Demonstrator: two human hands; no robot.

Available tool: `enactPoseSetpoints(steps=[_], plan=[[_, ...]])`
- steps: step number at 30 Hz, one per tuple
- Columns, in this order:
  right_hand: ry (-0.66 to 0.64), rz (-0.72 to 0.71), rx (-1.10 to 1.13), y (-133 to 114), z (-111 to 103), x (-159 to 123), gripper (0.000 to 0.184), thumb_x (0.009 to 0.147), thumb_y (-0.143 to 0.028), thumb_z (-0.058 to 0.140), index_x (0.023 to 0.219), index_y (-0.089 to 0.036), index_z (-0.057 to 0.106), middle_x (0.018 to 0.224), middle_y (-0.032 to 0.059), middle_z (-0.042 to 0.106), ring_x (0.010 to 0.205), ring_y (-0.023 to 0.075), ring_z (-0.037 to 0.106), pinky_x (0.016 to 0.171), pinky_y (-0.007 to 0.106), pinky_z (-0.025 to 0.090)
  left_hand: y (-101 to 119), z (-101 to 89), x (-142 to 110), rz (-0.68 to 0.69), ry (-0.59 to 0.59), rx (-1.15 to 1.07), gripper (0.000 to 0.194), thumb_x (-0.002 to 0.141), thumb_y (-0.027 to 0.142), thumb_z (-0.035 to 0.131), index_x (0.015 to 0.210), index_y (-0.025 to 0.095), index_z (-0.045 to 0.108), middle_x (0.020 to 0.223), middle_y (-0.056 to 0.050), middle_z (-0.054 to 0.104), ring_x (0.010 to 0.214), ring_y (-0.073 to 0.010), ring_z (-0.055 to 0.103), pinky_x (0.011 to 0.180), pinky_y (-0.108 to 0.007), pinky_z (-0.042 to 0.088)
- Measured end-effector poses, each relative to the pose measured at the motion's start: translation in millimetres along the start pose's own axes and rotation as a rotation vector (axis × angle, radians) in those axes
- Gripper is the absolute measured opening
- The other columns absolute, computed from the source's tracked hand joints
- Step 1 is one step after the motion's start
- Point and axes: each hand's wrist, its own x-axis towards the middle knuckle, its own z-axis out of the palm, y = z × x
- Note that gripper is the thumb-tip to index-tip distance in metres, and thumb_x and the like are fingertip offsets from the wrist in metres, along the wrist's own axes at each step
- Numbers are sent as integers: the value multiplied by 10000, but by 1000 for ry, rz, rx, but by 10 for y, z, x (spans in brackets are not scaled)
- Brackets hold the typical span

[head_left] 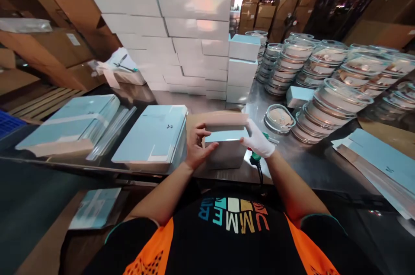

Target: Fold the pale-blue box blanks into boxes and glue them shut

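A small pale blue box (225, 147) with its lid flap raised sits on the steel table (311, 167) right in front of me. My left hand (197, 145) grips its left side, fingers curled over the top edge. My right hand (259, 140), in a white glove, holds the right side and the flap. A single lidded glass bowl (279, 119) lies just right of the box. A green-handled tool (257, 156) with a black cord lies under my right wrist.
A wall of stacked white boxes (181, 41) rises behind. Stacks of lidded glass bowls (330, 106) fill the right. Piles of flat blue box blanks (152, 136) lie left, more blanks (382, 162) right. Cardboard cartons (65, 41) stand around.
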Motion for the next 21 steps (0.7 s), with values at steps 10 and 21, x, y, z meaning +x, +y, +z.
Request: enactPoseSetpoints(steps=[10, 21], plan=[[-88, -309, -120, 74, -72, -247, 201, 1008, -418, 748, 1161, -303, 810, 1669, 97, 547, 1546, 305, 529, 1303, 558, 390, 181, -204, 203, 260, -349, 68, 221, 959, 402, 804, 1135, 270, 827, 1132, -106, 818, 1290, -318, 715, 1070, -565, 623], [9, 179, -92, 159, 40, -361, 913, 657, -321, 923, 1508, -260, 599, 1389, 153, 721, 1301, 416, 679, 1152, 605, 550, 200, -643, 15, -60, -154, 95, 946, 801, 643, 890, 1593, 320, 484, 1592, -202, 602, 1487, -394, 590, 1237, -590, 506]])
